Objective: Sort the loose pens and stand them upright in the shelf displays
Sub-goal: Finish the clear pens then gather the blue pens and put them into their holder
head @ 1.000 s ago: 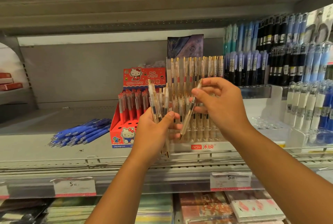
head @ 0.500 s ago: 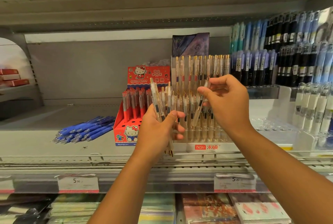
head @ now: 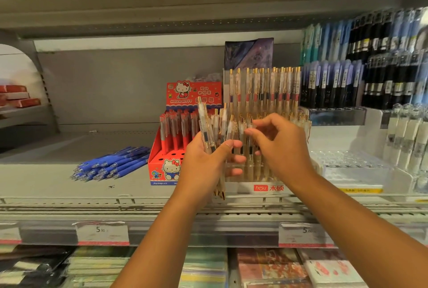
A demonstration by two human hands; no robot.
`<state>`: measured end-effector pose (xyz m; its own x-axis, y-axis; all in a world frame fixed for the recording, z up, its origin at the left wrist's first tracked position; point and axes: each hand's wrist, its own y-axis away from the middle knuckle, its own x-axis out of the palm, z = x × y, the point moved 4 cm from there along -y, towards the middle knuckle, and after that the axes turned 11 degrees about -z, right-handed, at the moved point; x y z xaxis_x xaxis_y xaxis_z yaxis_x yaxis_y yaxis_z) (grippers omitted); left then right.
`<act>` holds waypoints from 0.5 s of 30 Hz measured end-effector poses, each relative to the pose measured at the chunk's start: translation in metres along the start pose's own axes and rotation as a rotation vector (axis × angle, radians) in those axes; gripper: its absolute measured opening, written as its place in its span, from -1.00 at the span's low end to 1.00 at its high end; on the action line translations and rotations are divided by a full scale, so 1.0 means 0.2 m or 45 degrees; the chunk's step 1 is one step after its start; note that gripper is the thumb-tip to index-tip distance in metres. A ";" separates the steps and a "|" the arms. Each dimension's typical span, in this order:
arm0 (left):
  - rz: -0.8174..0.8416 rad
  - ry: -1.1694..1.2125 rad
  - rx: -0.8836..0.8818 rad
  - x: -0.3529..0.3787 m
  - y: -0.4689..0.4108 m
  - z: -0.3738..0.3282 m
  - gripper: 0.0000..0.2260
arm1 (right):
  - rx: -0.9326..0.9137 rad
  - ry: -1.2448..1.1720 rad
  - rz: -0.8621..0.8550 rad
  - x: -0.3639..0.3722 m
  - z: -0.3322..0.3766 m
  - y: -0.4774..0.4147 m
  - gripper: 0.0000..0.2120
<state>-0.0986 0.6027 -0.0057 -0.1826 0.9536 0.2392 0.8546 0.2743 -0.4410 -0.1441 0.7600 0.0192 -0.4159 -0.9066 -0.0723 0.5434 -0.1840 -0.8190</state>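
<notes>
Where the frame's left edge cuts them off, red boxes (head: 17,97) sit blurred on a neighbouring shelf. Loose blue pens (head: 111,163) lie in a heap on the grey shelf (head: 58,176), left of centre. Just right of them stands the red Hello Kitty box (head: 166,165) with red pens (head: 176,130) upright in its holes; its right side is hidden by the left hand (head: 203,162). That hand's fingers (head: 228,145) are clenched round a bundle of clear gold-trimmed pens (head: 208,128), whose tips poke out below the wrist. The clear display stand (head: 266,187) sits in mid-frame with rows of the same pens upright; its lower rows are largely covered by both hands. The right hand (head: 282,148) hovers at the stand's middle rows, fingertips pinched together near the left thumb. Whether they grip a pen I cannot tell, since the pens there blur into one another. At the far right, dark and pale blue pen racks (head: 370,67) are smeared by motion.

Half a second earlier the right hand held one pen slanted above the stand; it has since dropped lower and nearer the left hand, and that pen no longer stands out. The left hand's bundle is unchanged.
</notes>
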 end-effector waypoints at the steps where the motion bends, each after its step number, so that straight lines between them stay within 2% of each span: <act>1: 0.003 0.002 -0.005 0.00 0.00 0.00 -0.80 | -0.014 0.032 -0.001 -0.01 0.00 0.00 -0.89; 8: 0.023 0.007 -0.011 0.00 0.00 0.00 -0.77 | -0.110 0.187 -0.035 -0.04 0.05 0.03 -0.82; 15: 0.047 -0.010 0.007 0.00 0.00 0.00 -0.75 | -0.061 0.067 -0.040 -0.05 0.15 0.06 -0.84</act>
<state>-0.0978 0.6037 -0.0056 -0.1550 0.9641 0.2155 0.8579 0.2396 -0.4545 -0.1106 0.7544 0.0270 -0.4708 -0.8790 -0.0749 0.4942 -0.1925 -0.8478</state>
